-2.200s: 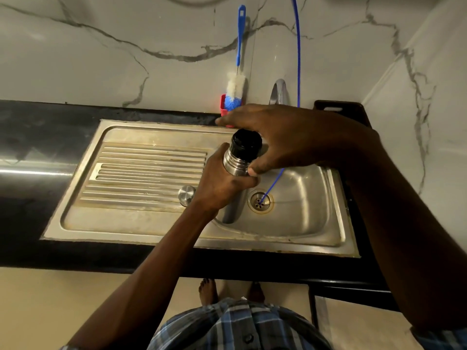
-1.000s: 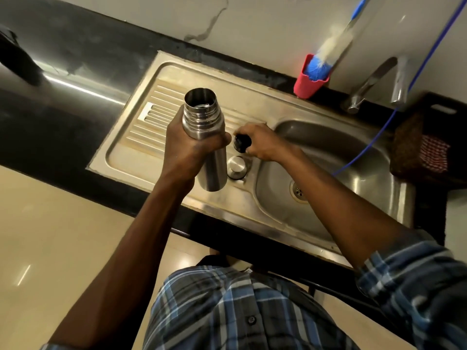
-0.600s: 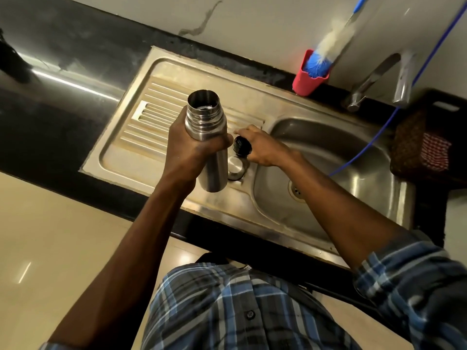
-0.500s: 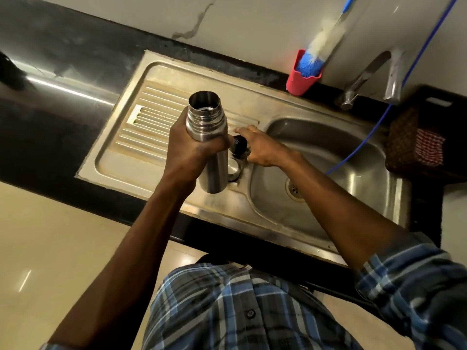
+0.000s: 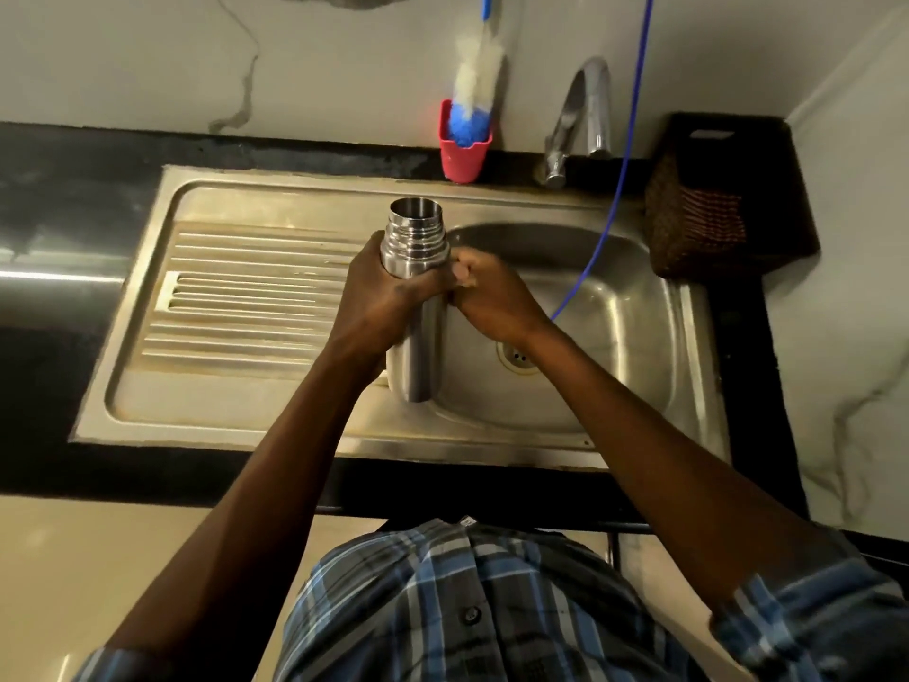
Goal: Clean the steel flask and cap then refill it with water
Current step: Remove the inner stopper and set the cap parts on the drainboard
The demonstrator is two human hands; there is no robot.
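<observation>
I've got the steel flask [image 5: 415,268] upright in my left hand [image 5: 381,297], fingers wrapped round its upper body, mouth open over the sink [image 5: 639,366] edge so any spill drains. Right hand [image 5: 487,297] sits curled vs the flask's side; can't tell if it holds anything. Diff from half a sec ago: cap's out of view, right hand has come off the drainboard [image 5: 246,307] to the flask.
</observation>
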